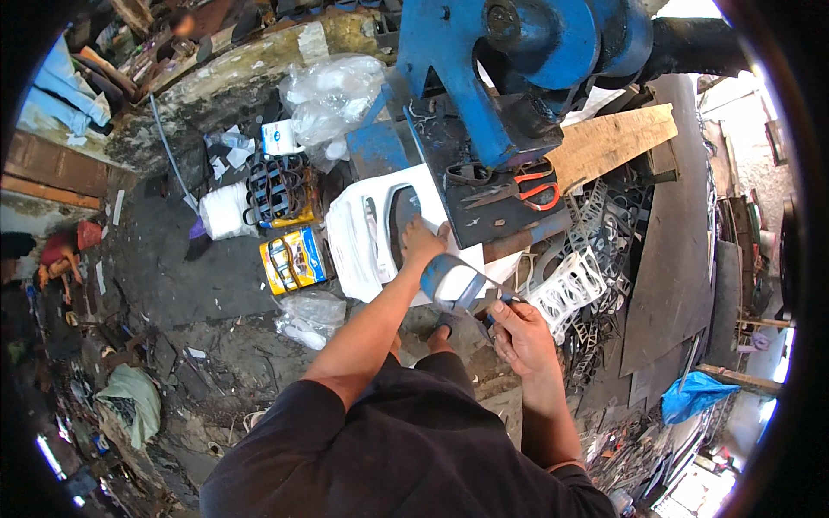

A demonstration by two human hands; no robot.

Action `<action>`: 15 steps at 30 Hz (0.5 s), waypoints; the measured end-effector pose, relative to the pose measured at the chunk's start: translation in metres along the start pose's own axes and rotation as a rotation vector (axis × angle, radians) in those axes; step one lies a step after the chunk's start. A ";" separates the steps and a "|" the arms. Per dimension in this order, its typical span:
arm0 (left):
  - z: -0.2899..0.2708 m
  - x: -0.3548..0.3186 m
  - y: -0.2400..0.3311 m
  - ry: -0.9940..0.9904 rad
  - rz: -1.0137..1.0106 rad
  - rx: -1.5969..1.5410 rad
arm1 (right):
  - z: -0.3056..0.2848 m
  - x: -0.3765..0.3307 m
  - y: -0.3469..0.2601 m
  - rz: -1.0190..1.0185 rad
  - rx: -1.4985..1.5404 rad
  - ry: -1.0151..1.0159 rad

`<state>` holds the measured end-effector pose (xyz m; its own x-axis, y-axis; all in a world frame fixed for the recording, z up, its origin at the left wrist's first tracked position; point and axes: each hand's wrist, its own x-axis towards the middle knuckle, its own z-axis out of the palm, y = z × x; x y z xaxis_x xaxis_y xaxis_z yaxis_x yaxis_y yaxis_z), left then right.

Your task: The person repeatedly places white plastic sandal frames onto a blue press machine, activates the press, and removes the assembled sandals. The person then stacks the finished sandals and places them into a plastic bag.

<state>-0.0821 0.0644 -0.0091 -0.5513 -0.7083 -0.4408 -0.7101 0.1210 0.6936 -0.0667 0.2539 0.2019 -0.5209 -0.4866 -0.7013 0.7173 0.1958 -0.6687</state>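
My left hand [421, 243] reaches onto a stack of white sheets [348, 246] with long curved cut-outs. Its fingertips rest at the lower end of a dark sole-shaped area [403, 211], the thumb spread away toward the black machine bed [475, 220]. My right hand [524, 338] is closed, thumb on top, at the end of a blue-grey rounded piece [453, 281] with a pale face and thin dark edges. That piece sits between my left wrist and right hand; its exact kind is unclear. Red-handled scissors [527, 192] lie on the bed beyond my hands.
A large blue press [518, 52] stands over the bed. White cut-out lattice pieces [570, 289] pile up at the right, beside a wooden board [613, 142]. Left of the sheets are a yellow box [295, 261], dark straps [278, 188] and plastic bags [332, 91]. Another person [60, 259] is far left.
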 end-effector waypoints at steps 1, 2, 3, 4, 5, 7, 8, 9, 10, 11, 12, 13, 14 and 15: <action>0.006 0.002 -0.001 0.028 0.014 0.018 | 0.001 0.001 0.001 -0.003 0.020 0.019; 0.006 0.004 -0.008 -0.036 0.050 -0.058 | 0.003 0.002 0.002 -0.005 0.039 0.035; 0.003 0.007 -0.019 -0.097 0.084 -0.135 | 0.006 0.005 0.005 -0.007 0.070 0.032; 0.000 0.012 -0.027 -0.161 0.127 -0.211 | 0.010 0.009 0.008 -0.016 0.105 0.032; -0.002 0.014 -0.036 -0.222 0.148 -0.337 | 0.016 0.012 0.011 -0.018 0.137 0.029; -0.015 0.015 -0.051 -0.341 0.082 -0.627 | 0.028 0.029 0.020 0.004 0.175 0.032; -0.040 0.001 -0.037 -0.416 -0.010 -0.779 | 0.031 0.040 0.027 0.015 0.208 0.049; -0.058 -0.002 -0.038 -0.355 -0.099 -0.775 | 0.042 0.051 0.032 0.036 0.261 0.053; -0.073 -0.002 -0.042 -0.290 -0.186 -0.769 | 0.052 0.065 0.038 0.043 0.286 0.053; -0.086 -0.001 -0.049 -0.304 -0.202 -0.791 | 0.062 0.081 0.045 0.058 0.314 0.094; -0.085 0.000 -0.057 -0.254 -0.111 -0.814 | 0.071 0.098 0.053 0.072 0.342 0.138; -0.081 0.006 -0.072 -0.190 -0.017 -0.838 | 0.082 0.115 0.059 0.079 0.334 0.140; -0.077 0.010 -0.081 -0.137 0.078 -0.861 | 0.091 0.130 0.065 0.081 0.327 0.153; -0.075 0.018 -0.088 -0.136 0.077 -0.728 | 0.099 0.144 0.069 0.068 0.315 0.146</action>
<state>0.0032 -0.0110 -0.0352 -0.6710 -0.6181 -0.4094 -0.2232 -0.3582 0.9066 -0.0462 0.1127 0.0790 -0.5112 -0.3498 -0.7851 0.8485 -0.0598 -0.5258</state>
